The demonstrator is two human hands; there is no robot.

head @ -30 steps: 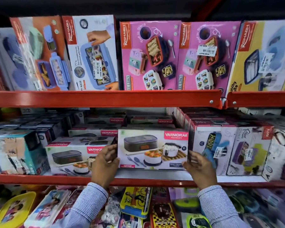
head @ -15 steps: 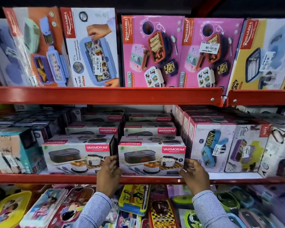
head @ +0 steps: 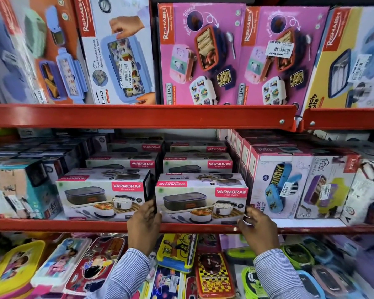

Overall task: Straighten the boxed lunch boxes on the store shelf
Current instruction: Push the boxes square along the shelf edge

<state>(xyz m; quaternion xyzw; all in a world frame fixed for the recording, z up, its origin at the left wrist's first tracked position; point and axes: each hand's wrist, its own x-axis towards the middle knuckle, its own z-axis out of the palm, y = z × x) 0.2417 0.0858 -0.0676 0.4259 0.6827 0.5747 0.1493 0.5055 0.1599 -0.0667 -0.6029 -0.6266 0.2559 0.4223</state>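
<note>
Head view: the front Varmora box (head: pixel 201 201) sat on the middle shelf (head: pixel 73 225), at its red lip, just beside a matching box (head: pixel 102 197). The left hand (head: pixel 144 225) gripped its lower left end, fingers wrapped round the edge. The right hand (head: pixel 258 229) curled at the lower right corner, blurred, so whether it was clamped or merely touching could not be told. Holding both ends likely served to square the face with the lip. The box was glossy printed cardboard with crisp rectangular corners, probably light and slippery.

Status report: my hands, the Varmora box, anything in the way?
Left hand and right hand hold front Varmora box at its lower corners. Box sits on red shelf, facing out. Second Varmora box close on left, white carton close on right.
</note>
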